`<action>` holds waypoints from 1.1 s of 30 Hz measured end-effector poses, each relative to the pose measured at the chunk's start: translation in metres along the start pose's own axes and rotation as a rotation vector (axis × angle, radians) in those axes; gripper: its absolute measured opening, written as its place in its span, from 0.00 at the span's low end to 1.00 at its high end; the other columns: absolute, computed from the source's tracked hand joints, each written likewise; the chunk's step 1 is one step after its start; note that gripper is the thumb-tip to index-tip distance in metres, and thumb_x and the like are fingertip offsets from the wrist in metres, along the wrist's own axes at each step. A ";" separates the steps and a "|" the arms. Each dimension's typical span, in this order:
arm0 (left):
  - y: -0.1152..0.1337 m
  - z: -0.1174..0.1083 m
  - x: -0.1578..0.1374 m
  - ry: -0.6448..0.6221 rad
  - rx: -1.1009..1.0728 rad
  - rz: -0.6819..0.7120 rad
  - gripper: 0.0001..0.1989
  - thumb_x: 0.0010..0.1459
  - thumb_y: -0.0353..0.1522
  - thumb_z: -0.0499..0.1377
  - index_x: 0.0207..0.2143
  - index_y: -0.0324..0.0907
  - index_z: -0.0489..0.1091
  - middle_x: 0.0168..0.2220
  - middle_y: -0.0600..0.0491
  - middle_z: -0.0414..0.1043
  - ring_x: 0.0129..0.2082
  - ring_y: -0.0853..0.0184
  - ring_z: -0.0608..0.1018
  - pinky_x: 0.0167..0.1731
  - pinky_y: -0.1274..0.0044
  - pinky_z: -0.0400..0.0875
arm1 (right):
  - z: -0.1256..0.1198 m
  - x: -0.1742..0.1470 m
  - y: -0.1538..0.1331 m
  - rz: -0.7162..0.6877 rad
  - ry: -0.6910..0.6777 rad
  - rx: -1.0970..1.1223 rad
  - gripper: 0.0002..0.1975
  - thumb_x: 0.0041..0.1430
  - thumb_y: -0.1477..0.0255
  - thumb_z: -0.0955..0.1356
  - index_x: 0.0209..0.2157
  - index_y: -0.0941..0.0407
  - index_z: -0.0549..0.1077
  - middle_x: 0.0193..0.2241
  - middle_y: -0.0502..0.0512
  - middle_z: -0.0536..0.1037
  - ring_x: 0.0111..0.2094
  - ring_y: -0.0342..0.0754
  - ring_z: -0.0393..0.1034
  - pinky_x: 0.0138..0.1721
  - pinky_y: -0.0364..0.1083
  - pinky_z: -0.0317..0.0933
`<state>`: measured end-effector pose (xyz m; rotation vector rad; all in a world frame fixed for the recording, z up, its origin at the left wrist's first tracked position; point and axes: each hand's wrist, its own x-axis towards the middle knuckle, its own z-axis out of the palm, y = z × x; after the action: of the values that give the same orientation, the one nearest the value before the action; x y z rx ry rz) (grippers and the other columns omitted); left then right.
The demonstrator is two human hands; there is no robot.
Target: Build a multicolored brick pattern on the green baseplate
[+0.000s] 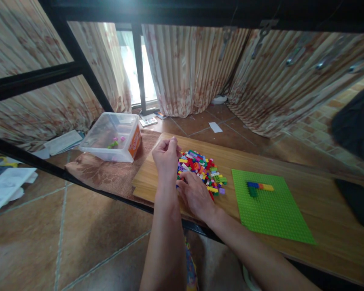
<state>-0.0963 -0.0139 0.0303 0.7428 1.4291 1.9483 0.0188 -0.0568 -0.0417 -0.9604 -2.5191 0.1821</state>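
Note:
A heap of mixed coloured toy building bricks [210,178] lies on the wooden board. My left hand [166,154] is held closed at the heap's left edge, its fingers curled in with the thumb on top; whatever they may hold is hidden. My right hand [196,193] rests low over the near side of the heap, fingers bent and apart, touching the bricks. To the right, a green baseplate [269,218] carries a short joined row of blue, orange and yellow bricks [261,186], with a dark green brick [252,191] next to the blue end.
A clear plastic box [109,151] with a few pink and green pieces stands on a brown cloth [109,178] at the left. A dark phone-like slab [356,202] lies at the board's right. A black metal frame [94,87] crosses the left side and top.

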 end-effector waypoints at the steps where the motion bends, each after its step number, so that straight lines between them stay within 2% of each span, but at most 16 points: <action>1: 0.000 0.000 0.000 0.002 0.007 -0.002 0.12 0.54 0.36 0.60 0.22 0.39 0.68 0.18 0.59 0.67 0.15 0.77 0.66 0.17 0.84 0.59 | 0.000 0.000 0.000 0.003 0.027 0.017 0.11 0.67 0.75 0.61 0.40 0.56 0.75 0.47 0.60 0.74 0.47 0.53 0.65 0.48 0.52 0.62; 4: 0.001 0.001 0.000 0.005 0.015 0.002 0.12 0.55 0.36 0.60 0.22 0.39 0.68 0.18 0.59 0.67 0.14 0.77 0.66 0.16 0.84 0.58 | -0.006 0.002 0.001 0.043 0.127 0.125 0.11 0.67 0.74 0.61 0.41 0.56 0.75 0.47 0.61 0.75 0.47 0.53 0.66 0.49 0.53 0.63; 6: 0.001 0.001 0.000 -0.003 0.010 0.007 0.12 0.55 0.35 0.59 0.22 0.39 0.68 0.18 0.59 0.67 0.14 0.77 0.66 0.16 0.84 0.58 | -0.019 0.002 0.005 0.123 0.197 0.240 0.10 0.66 0.73 0.62 0.41 0.57 0.75 0.46 0.61 0.75 0.49 0.53 0.67 0.51 0.53 0.62; 9: 0.001 0.000 0.000 -0.053 0.033 -0.022 0.10 0.54 0.35 0.60 0.23 0.39 0.69 0.19 0.58 0.68 0.15 0.77 0.67 0.17 0.84 0.59 | -0.044 -0.006 0.017 0.314 0.251 0.438 0.09 0.65 0.70 0.63 0.40 0.55 0.75 0.43 0.58 0.77 0.46 0.51 0.70 0.50 0.52 0.63; 11: -0.001 -0.001 0.000 -0.120 0.073 -0.059 0.09 0.52 0.35 0.61 0.23 0.39 0.70 0.20 0.58 0.70 0.16 0.77 0.68 0.18 0.84 0.61 | -0.061 -0.018 0.029 0.467 0.253 0.584 0.09 0.63 0.67 0.65 0.39 0.54 0.76 0.38 0.55 0.78 0.39 0.49 0.72 0.43 0.50 0.65; 13: -0.003 -0.001 0.000 -0.182 0.109 -0.075 0.09 0.52 0.34 0.62 0.24 0.39 0.70 0.20 0.57 0.71 0.17 0.76 0.68 0.18 0.84 0.61 | -0.074 -0.034 0.039 0.670 0.284 0.822 0.09 0.59 0.64 0.68 0.37 0.54 0.76 0.31 0.53 0.78 0.33 0.48 0.71 0.37 0.48 0.66; 15: -0.005 0.000 0.001 -0.205 0.121 -0.070 0.09 0.51 0.34 0.62 0.24 0.38 0.70 0.20 0.57 0.71 0.17 0.76 0.68 0.18 0.84 0.61 | -0.085 -0.051 0.045 0.805 0.346 1.155 0.09 0.55 0.64 0.69 0.35 0.54 0.76 0.29 0.51 0.77 0.31 0.46 0.71 0.35 0.47 0.66; 18: -0.006 0.001 0.000 -0.183 0.111 -0.069 0.08 0.51 0.34 0.62 0.24 0.38 0.70 0.20 0.57 0.70 0.16 0.77 0.68 0.18 0.84 0.61 | -0.094 -0.067 0.045 0.902 0.334 1.559 0.10 0.55 0.63 0.68 0.35 0.53 0.76 0.35 0.52 0.79 0.35 0.47 0.73 0.37 0.47 0.68; 20: -0.006 0.001 0.000 -0.154 0.108 -0.072 0.08 0.51 0.34 0.62 0.24 0.38 0.70 0.20 0.57 0.71 0.16 0.77 0.68 0.18 0.84 0.61 | -0.094 -0.066 0.041 0.931 0.306 1.618 0.13 0.57 0.60 0.66 0.36 0.53 0.76 0.37 0.53 0.79 0.34 0.46 0.72 0.33 0.45 0.67; 22: -0.004 -0.001 -0.001 -0.122 0.106 -0.071 0.07 0.50 0.34 0.62 0.25 0.38 0.71 0.20 0.57 0.71 0.16 0.77 0.69 0.18 0.84 0.61 | -0.089 -0.056 0.033 0.918 0.272 1.462 0.16 0.59 0.56 0.64 0.35 0.53 0.76 0.33 0.53 0.78 0.29 0.45 0.70 0.26 0.43 0.63; 23: -0.003 -0.002 -0.001 -0.105 0.105 -0.066 0.07 0.50 0.34 0.62 0.26 0.38 0.71 0.20 0.57 0.71 0.16 0.77 0.69 0.18 0.84 0.61 | -0.084 -0.049 0.028 0.884 0.233 1.309 0.17 0.59 0.55 0.65 0.33 0.54 0.76 0.30 0.53 0.77 0.26 0.44 0.68 0.24 0.42 0.60; 25: -0.002 -0.003 0.000 -0.072 0.097 -0.052 0.08 0.50 0.34 0.62 0.26 0.38 0.72 0.20 0.57 0.71 0.16 0.77 0.68 0.18 0.84 0.62 | -0.073 -0.032 0.016 0.713 0.093 0.884 0.12 0.55 0.60 0.70 0.30 0.55 0.77 0.26 0.51 0.76 0.26 0.44 0.68 0.28 0.43 0.61; 28: 0.000 -0.006 0.003 -0.028 0.069 -0.054 0.08 0.50 0.35 0.63 0.26 0.38 0.71 0.20 0.58 0.71 0.16 0.77 0.68 0.18 0.84 0.62 | -0.057 -0.007 -0.005 0.368 -0.166 0.320 0.09 0.61 0.67 0.67 0.38 0.54 0.78 0.38 0.55 0.77 0.37 0.48 0.73 0.39 0.46 0.64; 30: 0.000 -0.007 0.005 -0.011 0.047 -0.068 0.09 0.49 0.36 0.63 0.26 0.38 0.71 0.20 0.58 0.71 0.15 0.77 0.67 0.17 0.85 0.60 | -0.050 0.004 -0.015 0.276 -0.311 0.067 0.11 0.62 0.68 0.66 0.43 0.54 0.76 0.45 0.57 0.75 0.38 0.49 0.74 0.38 0.47 0.66; 33: 0.000 -0.010 0.007 -0.002 0.028 -0.068 0.09 0.49 0.36 0.63 0.25 0.38 0.70 0.20 0.58 0.71 0.15 0.78 0.67 0.17 0.85 0.59 | -0.042 0.012 -0.022 0.236 -0.409 -0.130 0.11 0.62 0.66 0.67 0.43 0.55 0.75 0.46 0.59 0.72 0.38 0.50 0.74 0.33 0.46 0.66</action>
<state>-0.1083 -0.0149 0.0283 0.6988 1.4647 1.8790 0.0160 -0.0665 0.0067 -1.3961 -2.8026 0.3173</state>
